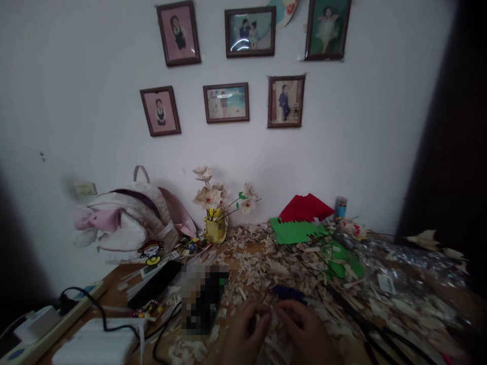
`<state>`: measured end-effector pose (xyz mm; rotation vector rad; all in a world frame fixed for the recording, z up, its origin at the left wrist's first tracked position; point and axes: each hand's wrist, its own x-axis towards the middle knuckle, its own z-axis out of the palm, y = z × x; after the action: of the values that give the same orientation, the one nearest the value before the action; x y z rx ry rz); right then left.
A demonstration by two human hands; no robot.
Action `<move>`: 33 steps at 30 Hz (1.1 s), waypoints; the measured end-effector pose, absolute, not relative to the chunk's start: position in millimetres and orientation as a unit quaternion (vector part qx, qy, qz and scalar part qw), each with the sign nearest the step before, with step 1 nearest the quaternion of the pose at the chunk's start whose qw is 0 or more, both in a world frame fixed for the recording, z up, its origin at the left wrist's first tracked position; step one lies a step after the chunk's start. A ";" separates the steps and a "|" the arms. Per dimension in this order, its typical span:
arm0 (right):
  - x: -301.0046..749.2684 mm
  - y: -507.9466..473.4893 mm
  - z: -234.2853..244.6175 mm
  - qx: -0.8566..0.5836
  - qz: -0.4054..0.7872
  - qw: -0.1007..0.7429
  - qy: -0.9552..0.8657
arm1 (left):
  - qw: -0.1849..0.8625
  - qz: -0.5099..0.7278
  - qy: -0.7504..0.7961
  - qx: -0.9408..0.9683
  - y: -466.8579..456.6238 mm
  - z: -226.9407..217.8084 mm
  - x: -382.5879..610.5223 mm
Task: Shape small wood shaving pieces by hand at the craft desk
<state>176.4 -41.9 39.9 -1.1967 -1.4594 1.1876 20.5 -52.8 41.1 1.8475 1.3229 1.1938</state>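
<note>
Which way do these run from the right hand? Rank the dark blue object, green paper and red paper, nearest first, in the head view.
From the right hand:
1. Dark blue object, just ahead of the hand.
2. Green paper, farther ahead, among the shavings.
3. Red paper, behind the green paper, by the wall.

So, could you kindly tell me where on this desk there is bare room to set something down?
Bare wood shows on the desk, between the power strip and the black device. It is crowded around the left hand and right hand, where wood shavings pile up, and rightward under the clear plastic bag.
</note>
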 end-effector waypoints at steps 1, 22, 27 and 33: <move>176.2 -42.9 41.2 -0.481 0.476 0.441 -0.590 | 0.282 0.443 0.492 0.694 -54.4 42.9 20.2; 241.6 -31.5 43.8 -0.644 0.158 0.219 -0.716 | 0.306 0.502 0.520 0.620 -41.0 42.4 7.9; 225.5 -16.9 36.6 -0.586 0.239 0.282 -0.721 | 0.319 0.505 0.521 0.610 -36.7 37.7 5.5; 230.5 6.7 20.0 -0.634 0.237 0.322 -0.662 | 0.319 0.503 0.542 0.592 -29.6 35.0 2.9</move>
<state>230.5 6.7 20.0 -1.6654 -1.7374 0.6229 2.9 -29.6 35.0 1.5579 1.4250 1.3239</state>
